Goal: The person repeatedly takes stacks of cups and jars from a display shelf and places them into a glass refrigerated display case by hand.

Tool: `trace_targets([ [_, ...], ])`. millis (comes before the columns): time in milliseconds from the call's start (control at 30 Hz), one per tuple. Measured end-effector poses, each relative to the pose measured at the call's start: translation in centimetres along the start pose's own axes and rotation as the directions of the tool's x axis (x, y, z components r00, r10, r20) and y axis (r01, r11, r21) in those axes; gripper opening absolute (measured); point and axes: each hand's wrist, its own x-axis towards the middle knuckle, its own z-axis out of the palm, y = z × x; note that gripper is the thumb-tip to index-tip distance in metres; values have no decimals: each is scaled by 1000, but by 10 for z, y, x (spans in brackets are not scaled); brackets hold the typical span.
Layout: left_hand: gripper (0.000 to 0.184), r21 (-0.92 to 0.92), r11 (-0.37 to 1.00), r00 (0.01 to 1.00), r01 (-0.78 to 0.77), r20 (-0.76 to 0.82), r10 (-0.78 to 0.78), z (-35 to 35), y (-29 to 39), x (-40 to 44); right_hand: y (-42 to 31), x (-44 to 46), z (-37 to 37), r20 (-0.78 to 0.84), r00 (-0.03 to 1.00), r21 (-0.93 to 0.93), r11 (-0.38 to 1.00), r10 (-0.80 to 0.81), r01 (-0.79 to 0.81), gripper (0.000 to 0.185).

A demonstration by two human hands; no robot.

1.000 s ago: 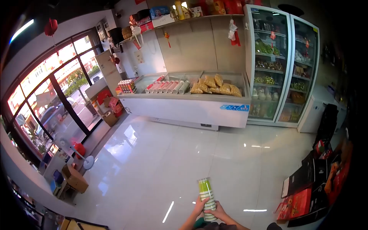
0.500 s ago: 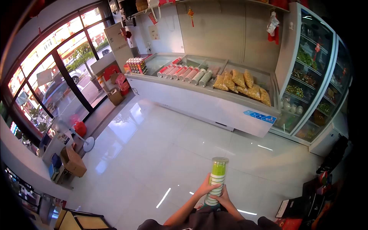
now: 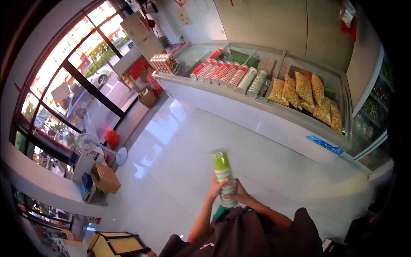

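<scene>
The left hand's fingers (image 3: 218,187) are curling around the left side of the cup stack (image 3: 222,165), near its middle, closed to the stack's width. The right hand's fingers (image 3: 239,193) are closing on its other side, slightly lower. Between them the stack, green at the top and banded white below, is leaning slightly off upright above the floor (image 3: 184,141), in front of the dark shirt (image 3: 252,233).

Beyond, the chest freezer (image 3: 244,120) is carrying more cup stacks (image 3: 231,76), lying side by side along the middle of its near edge. Bags of yellow pieces (image 3: 304,88) are resting towards its right end, and small packs (image 3: 165,63) are standing by its near left corner.

The person seems to be supporting and steadying the stack; any shift of it would likely call for both hands moving together, without squeezing the cups.

The stack is hiding some fingertips, blur is softening its top, and whatever green thing (image 3: 219,212) is showing beneath it is hard to identify. The glass-door fridge (image 3: 372,111) is running into the dark frame edge.
</scene>
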Motion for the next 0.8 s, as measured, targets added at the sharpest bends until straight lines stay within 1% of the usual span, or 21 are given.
trace_targets([
  [67,63,-35,999,999,32,-23,-33,-8,7,35,-22,40,-5,-4,999,-26,998,53,-53,82],
  [100,61,-100,995,998,13,-56,-19,-9,14,48,-30,55,-7,-19,997,-55,995,81,-82,83],
  [133,60,-159,987,996,-11,-89,-3,-9,19,63,-35,68,-14,-4,992,-44,991,123,-123,85],
  [167,60,-165,986,996,-15,-89,0,-6,24,79,-39,82,-22,15,991,-65,989,135,-133,85],
  [233,58,-28,1000,1000,-3,-28,2,-7,28,118,-36,117,-40,21,991,-91,987,134,-131,85],
  [267,58,-35,999,1000,4,-1,-4,-6,25,143,-32,136,-52,5,993,-103,987,122,-121,86],
  [300,58,-37,999,1000,2,-12,-2,-3,21,168,-22,156,-69,-24,991,-153,979,131,-134,85],
  [333,59,-44,999,1000,0,-18,-1,-1,17,192,-29,176,-78,-33,993,-95,989,114,-116,85],
  [367,58,-56,998,999,36,9,-35,2,13,222,-39,199,-94,-81,988,-102,985,132,-140,84],
  [433,56,-75,997,997,36,64,-31,5,9,279,-48,238,-116,-164,973,-113,977,161,-180,83],
  [467,54,-87,996,996,21,93,-13,11,20,311,-52,266,-132,-177,976,-37,990,129,-138,77],
  [500,55,-127,991,987,38,158,-17,14,29,337,-55,285,-146,-187,976,38,994,107,-102,71],
  [533,55,-151,987,985,58,167,-33,18,43,358,-67,302,-150,-206,970,27,992,128,-125,71],
  [567,58,-147,988,978,-48,194,76,25,62,382,-87,328,-152,-261,948,264,958,183,-112,66],
  [600,62,-143,977,960,-156,210,184,28,80,406,-96,353,-161,-326,921,367,927,213,-84,62],
  [633,66,1,957,927,-290,247,281,25,98,431,-106,377,-169,-389,889,460,887,241,-39,57],
  [667,70,149,895,881,-420,304,363,18,118,459,-106,405,-183,-472,852,434,901,227,1,53],
  [700,70,157,905,895,-395,290,340,12,136,479,-116,427,-190,-511,846,398,914,151,77,51],
  [767,73,346,755,796,-557,482,366,1,171,516,-136,471,-207,-552,833,302,929,-12,214,50],
  [800,73,356,760,806,-544,473,355,-2,182,530,-146,494,-214,-552,828,246,930,-97,273,50],
])
